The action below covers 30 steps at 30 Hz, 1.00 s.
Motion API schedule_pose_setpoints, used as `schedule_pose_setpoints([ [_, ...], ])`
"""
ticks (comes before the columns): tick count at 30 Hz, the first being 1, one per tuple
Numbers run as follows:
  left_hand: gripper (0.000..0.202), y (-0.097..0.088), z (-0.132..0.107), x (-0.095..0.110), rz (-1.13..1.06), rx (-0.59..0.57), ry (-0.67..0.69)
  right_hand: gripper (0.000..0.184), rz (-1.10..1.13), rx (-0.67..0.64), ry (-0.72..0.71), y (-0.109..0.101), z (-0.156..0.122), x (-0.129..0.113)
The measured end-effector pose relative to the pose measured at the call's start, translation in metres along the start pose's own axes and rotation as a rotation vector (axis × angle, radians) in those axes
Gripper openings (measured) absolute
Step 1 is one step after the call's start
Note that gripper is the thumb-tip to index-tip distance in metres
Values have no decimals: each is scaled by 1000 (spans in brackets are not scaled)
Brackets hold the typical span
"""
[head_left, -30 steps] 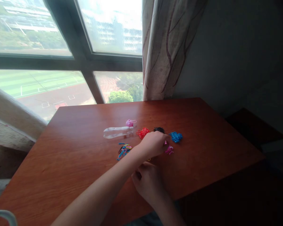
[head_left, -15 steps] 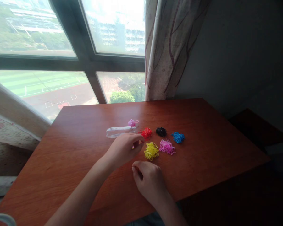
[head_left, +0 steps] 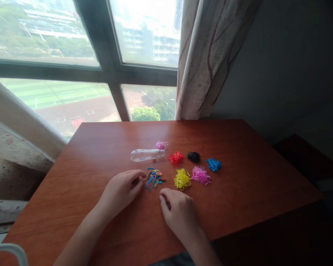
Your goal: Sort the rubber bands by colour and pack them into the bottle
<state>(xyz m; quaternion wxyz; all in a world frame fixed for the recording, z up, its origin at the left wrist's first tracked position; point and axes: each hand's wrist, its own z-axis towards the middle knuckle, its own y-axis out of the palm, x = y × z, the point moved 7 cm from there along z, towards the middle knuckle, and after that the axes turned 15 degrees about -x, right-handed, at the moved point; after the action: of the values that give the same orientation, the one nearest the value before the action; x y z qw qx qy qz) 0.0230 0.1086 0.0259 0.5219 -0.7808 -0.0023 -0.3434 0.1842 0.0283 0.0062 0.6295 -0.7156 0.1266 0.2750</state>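
My left hand (head_left: 124, 189) rests at the left edge of a small mixed heap of coloured rubber bands (head_left: 154, 178), its fingers curled and the thumb close to the index finger. Anything in that pinch is too small to make out. Just below the heap, my right hand (head_left: 179, 208) lies with fingers curled and fingertips together; what they may hold is hidden. Sorted piles sit to the right: yellow bands (head_left: 182, 179), pink bands (head_left: 201, 174), red bands (head_left: 175, 158), black bands (head_left: 194, 157) and blue bands (head_left: 214, 164).
Behind the mixed heap a clear plastic bottle (head_left: 145, 155) lies on its side, with a pink cap (head_left: 160, 145) beyond its neck. All stand on a brown wooden table (head_left: 238, 192) against a window. A white curved object (head_left: 12, 249) is at the lower left.
My left hand has moved left and back from beside the red and yellow piles, uncovering the mixed heap. My right hand stays near the same spot. The view has shifted slightly.
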Motion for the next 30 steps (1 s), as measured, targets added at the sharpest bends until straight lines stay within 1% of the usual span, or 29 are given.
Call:
schedule_pose_setpoints([
  [6, 19, 6, -2, -5, 5, -27, 7, 15, -12, 31, 54, -1, 5, 1],
  [8, 19, 7, -2, -3, 15, -39, 10, 19, -14, 34, 76, -2, 6, 0],
  [11, 18, 8, -4, 3, 36, -77, 40, 27, -26, 32, 149, -3, 8, -1],
  [15, 16, 9, -7, 9, 66, -126, 66, 39, -75, -17, 263, -2, 11, 0],
  [17, 15, 9, -7, 10, 70, -134, 61, 38, -100, -50, 303, -2, 15, 0],
  [19, 15, 8, -8, 11, 63, -141, 65, 33, -101, -67, 323, -3, 18, 0],
  [23, 12, 9, -10, 14, 34, -186, 72, 26, -68, -87, 317, -4, 21, -1],
  [27, 13, 15, -11, 18, 32, -268, 98, 28, -43, -98, 242, -1, 22, -5],
  [30, 8, 16, -10, 20, 56, -261, 115, 33, -15, -90, 234, -2, 24, -5],
])
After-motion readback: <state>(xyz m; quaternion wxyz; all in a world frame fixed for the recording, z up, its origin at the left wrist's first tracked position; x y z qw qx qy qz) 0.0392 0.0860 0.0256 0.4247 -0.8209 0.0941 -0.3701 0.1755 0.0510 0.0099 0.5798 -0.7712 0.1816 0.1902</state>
